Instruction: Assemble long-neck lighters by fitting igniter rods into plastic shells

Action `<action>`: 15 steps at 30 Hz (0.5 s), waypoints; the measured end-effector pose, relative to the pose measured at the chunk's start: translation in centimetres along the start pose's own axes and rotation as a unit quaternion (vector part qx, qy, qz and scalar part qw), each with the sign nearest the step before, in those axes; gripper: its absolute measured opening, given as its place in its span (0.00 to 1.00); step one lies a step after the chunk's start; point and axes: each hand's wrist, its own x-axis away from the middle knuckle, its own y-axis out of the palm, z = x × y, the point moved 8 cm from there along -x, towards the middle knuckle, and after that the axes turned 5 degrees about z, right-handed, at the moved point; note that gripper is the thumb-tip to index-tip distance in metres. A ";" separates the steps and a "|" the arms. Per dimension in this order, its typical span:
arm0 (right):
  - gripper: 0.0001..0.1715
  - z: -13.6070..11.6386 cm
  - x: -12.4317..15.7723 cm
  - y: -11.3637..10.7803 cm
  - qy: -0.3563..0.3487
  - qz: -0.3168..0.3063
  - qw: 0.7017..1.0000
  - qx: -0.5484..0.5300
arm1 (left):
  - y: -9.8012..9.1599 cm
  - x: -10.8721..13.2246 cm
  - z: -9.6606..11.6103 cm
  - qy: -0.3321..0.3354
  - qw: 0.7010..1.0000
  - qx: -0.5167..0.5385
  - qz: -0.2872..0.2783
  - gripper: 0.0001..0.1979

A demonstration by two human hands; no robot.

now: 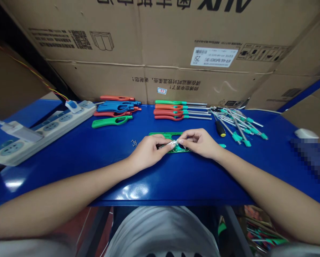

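Note:
In the head view, my left hand point(148, 149) and my right hand point(202, 143) meet over an opened green lighter handle point(183, 150) on the blue table. My left thumb and fingers pinch a small whitish part point(173, 142), whose exact kind is too small to make out. The right thumb and forefinger close on that part's right end, beside a thin pale wire. Behind my fingers lies a second green handle half point(162, 135). A teal tip point(222, 145) shows past my right hand. Several small screws point(133, 142) lie left of my left hand.
Finished-looking lighters point(168, 112) lie at the back centre, coloured handles point(114, 122) to their left. A yellow-black screwdriver point(220, 129) rests beside a pile of metal lighter tubes point(237, 125). A power strip point(46, 130) stands left; a large cardboard box point(108, 71) backs the table.

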 end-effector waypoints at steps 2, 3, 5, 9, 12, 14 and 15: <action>0.28 -0.1 -0.1 -0.1 0.001 -0.001 1.000 -0.013 | 0.0 -0.1 0.1 0.004 1.000 0.001 -0.001 0.12; 0.27 -0.1 -0.1 -0.1 0.002 -0.001 1.000 -0.021 | -0.1 -0.2 0.1 0.005 1.000 0.001 0.000 0.12; 0.27 -0.1 -0.3 -0.2 0.006 -0.002 0.999 -0.038 | -0.3 -0.3 0.0 0.006 1.000 0.002 0.004 0.12; 0.28 0.2 -0.5 -0.3 0.020 -0.007 0.998 -0.056 | -0.4 -0.4 0.0 0.005 1.000 0.020 0.002 0.12; 0.29 0.0 -0.4 -0.2 0.018 -0.009 0.999 -0.039 | -0.3 -0.3 0.1 0.002 1.000 0.017 0.002 0.11; 0.29 -0.2 -0.3 -0.1 0.009 -0.008 1.000 -0.021 | -0.3 -0.3 0.2 0.001 1.000 0.013 0.001 0.11; 0.29 -0.4 -0.3 -0.1 0.003 -0.006 1.000 -0.013 | -0.2 -0.3 0.2 0.001 1.000 0.013 -0.001 0.11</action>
